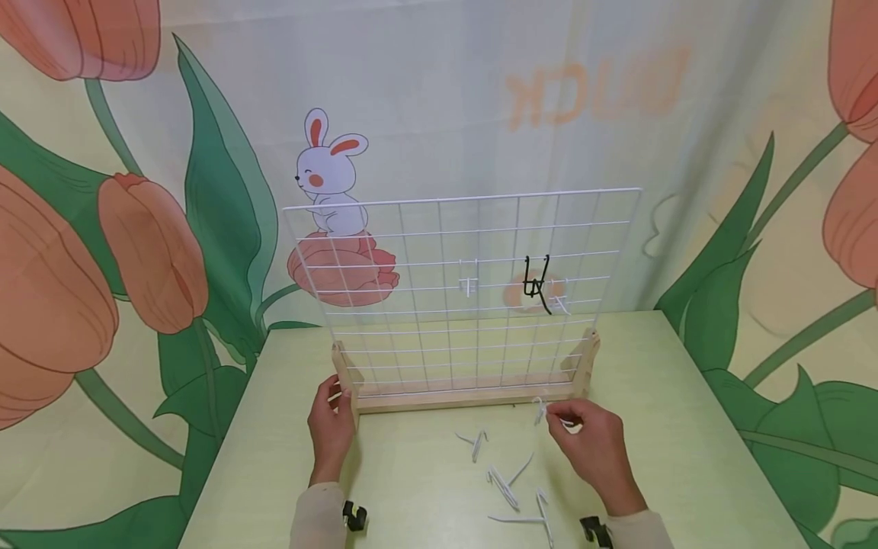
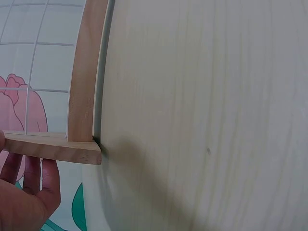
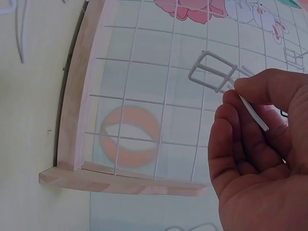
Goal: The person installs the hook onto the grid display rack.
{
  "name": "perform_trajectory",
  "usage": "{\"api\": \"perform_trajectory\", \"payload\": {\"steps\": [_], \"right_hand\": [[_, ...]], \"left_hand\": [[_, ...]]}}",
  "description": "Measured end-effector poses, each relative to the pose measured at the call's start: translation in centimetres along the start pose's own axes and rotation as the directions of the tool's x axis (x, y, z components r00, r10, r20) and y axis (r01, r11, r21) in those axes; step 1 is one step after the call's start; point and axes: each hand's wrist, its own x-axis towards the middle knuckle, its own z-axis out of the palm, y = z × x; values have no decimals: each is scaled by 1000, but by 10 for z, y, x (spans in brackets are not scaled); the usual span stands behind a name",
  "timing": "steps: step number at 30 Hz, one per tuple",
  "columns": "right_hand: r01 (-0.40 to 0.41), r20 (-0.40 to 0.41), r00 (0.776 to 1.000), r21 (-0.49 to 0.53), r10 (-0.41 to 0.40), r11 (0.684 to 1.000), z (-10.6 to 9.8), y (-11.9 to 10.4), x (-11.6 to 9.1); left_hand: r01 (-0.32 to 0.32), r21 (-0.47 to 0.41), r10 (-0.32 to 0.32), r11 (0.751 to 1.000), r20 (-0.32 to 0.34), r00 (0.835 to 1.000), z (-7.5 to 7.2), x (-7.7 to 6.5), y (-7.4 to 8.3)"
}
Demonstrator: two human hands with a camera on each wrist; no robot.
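Observation:
A white wire grid panel (image 1: pixel 463 199) stands upright in a wooden stand (image 1: pixel 446 404). My left hand (image 1: pixel 331 427) grips the stand's left end piece (image 2: pixel 62 150), with several fingers on its outer side. Between thumb and fingertips, my right hand (image 1: pixel 595 442) pinches a white wire hook (image 3: pixel 211 72). This hook's rectangular frame points away from the hand, and its prong (image 3: pixel 255 117) lies along the fingers. In the head view it is in front of the stand's right part, apart from the grid as far as I can tell.
On the grid hang a black hook (image 1: pixel 533 287) and a white hook (image 1: pixel 469 284), with another white hook (image 1: pixel 559 303) to the right. Loose white hooks lie on the table: one (image 1: pixel 475 446) near the stand, one (image 1: pixel 506 489) closer, one (image 1: pixel 545 520) nearest. A printed curtain (image 1: pixel 439 114) hangs behind.

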Motion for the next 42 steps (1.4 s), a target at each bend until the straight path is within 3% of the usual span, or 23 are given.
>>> {"api": "perform_trajectory", "payload": {"steps": [14,24,42], "right_hand": [[21,-45,999,90,-17,996,7,-16,20],[53,-119,992,130,-37,990,14,-30,31],[100,-230,971,169,-59,981,23,-47,51]], "left_hand": [[-13,-2,13,1000,-12,1000,2,0,-1],[-25,-12,25,1000,-15,1000,0,0,-5],[13,-11,-13,1000,0,1000,0,-1,-4]]}}
